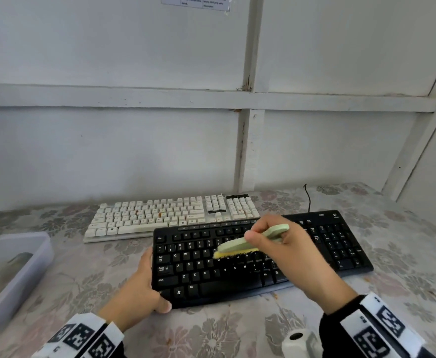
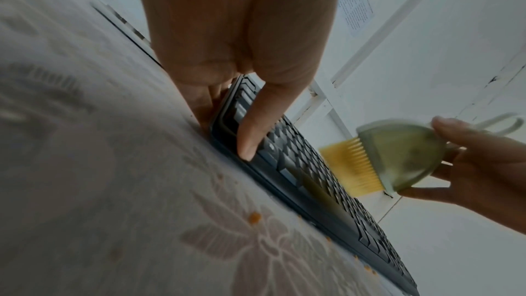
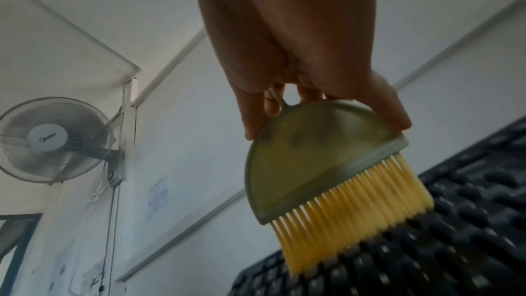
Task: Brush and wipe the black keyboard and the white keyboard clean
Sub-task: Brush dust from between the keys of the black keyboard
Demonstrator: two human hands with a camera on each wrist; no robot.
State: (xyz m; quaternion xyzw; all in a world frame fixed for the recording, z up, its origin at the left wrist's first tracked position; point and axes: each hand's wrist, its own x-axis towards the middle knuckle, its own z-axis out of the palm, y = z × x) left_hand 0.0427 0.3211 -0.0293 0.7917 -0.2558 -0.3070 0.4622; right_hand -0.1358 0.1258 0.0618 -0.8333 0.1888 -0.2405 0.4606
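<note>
The black keyboard (image 1: pixel 237 264) lies in front of me on the flowered cloth, its left end raised a little. My left hand (image 1: pixel 139 288) grips that left end, thumb (image 2: pixel 253 134) on the frame and fingers beneath. My right hand (image 1: pixel 286 244) holds a pale green brush (image 1: pixel 247 241) with yellow bristles (image 3: pixel 358 213); the bristle tips touch the keys in the middle rows. The brush (image 2: pixel 398 156) also shows in the left wrist view. Behind lies the white keyboard (image 1: pixel 170 215) with a few orange crumbs on its keys.
A translucent plastic tub (image 1: pixel 13 275) sits at the left table edge. A white bottle top (image 1: pixel 299 342) stands near my right wrist. Orange crumbs (image 2: pixel 254 217) dot the cloth by the black keyboard. A wall fan (image 3: pixel 54 138) hangs above. Walls close the back and right.
</note>
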